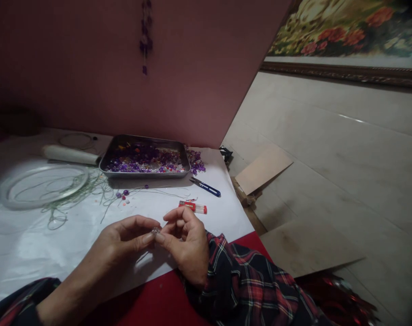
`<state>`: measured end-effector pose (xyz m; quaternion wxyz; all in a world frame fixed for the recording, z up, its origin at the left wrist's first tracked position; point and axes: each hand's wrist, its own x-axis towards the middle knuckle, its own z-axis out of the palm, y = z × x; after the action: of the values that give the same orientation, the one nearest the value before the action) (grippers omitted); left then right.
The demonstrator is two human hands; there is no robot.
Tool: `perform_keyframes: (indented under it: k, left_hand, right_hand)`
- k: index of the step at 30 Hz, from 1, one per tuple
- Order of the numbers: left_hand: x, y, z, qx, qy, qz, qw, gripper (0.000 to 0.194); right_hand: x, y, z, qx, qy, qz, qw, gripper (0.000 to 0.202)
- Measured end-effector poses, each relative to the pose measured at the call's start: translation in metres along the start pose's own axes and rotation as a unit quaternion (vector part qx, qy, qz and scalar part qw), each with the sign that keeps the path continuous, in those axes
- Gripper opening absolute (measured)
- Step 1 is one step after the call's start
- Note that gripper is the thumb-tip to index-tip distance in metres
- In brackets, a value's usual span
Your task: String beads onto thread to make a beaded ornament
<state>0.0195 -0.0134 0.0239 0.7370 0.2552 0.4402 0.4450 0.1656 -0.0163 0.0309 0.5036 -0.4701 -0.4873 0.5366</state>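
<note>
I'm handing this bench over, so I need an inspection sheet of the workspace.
Surface: white sheet, glare at left; red cover along the near edge.
Job's things: small clear piece at the fingertips; tray of mixed beads behind.
Clutter: tangled green thread, loose beads, white ring; blue snips, tips partly apart, beyond a red lighter-like item.
Grippers: left hand and right hand, bare, both pinching the clear piece; its details too small to tell.
Cables: nothing seen.
Surroundings: pink wall with hanging purple string; framed picture and cardboard at right.
</note>
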Motion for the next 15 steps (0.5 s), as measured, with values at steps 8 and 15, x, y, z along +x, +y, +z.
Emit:
perform_keyframes:
  k: [8, 15]
  left_hand:
    - [0.0043, -0.0074, -0.0027, 0.025, 0.029, 0.038, 0.999, 0.024]
    - [0.0057, -0.008, -0.0027, 0.009, 0.013, 0.046, 0.999, 0.02]
  right_hand:
    - [-0.0011, -0.0008, 0.0008, -0.079, 0.016, -0.025, 0.996, 0.022]
    - [-0.0013, -0.0002, 0.0011, -0.083, 0.019, -0.027, 0.996, 0.023]
